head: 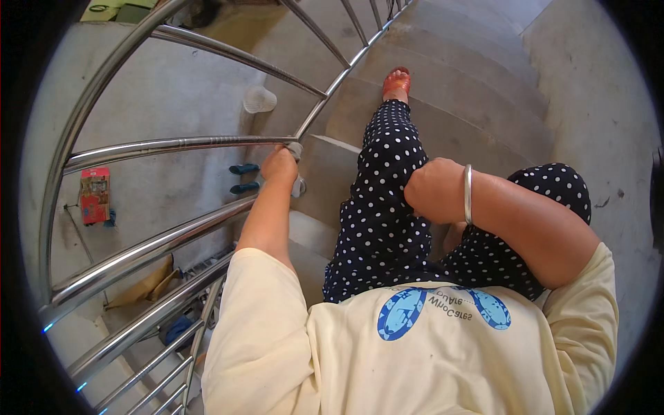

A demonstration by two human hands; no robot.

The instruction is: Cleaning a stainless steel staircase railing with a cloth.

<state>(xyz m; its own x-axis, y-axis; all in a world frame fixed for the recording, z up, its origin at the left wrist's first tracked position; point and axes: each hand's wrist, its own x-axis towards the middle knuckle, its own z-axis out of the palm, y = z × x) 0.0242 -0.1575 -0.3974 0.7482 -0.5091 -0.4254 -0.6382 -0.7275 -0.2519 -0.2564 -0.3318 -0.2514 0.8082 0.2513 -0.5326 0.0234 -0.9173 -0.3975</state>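
My left hand (280, 165) is at the foot of a stainless steel baluster (207, 142), by the lower rail (316, 115) of the stair railing. Its fingers are closed around a greyish cloth (294, 150), which touches the metal there. My right hand (436, 189), with a silver bangle (468, 194) at the wrist, rests curled against the leg of my polka-dot trousers (384, 171). Its fingers are turned under and hidden, so what they hold cannot be seen. My foot in a red sandal (397, 80) stands on a concrete stair tread (430, 111) lower down.
Curving concrete steps (467, 57) descend ahead, bordered by a wall (591, 104) on the right. Beyond the railing, far below, are a white basket (259, 99), teal footwear (244, 169), a red box (95, 196) and cardboard (145, 285). The thick handrail (88, 104) arcs at left.
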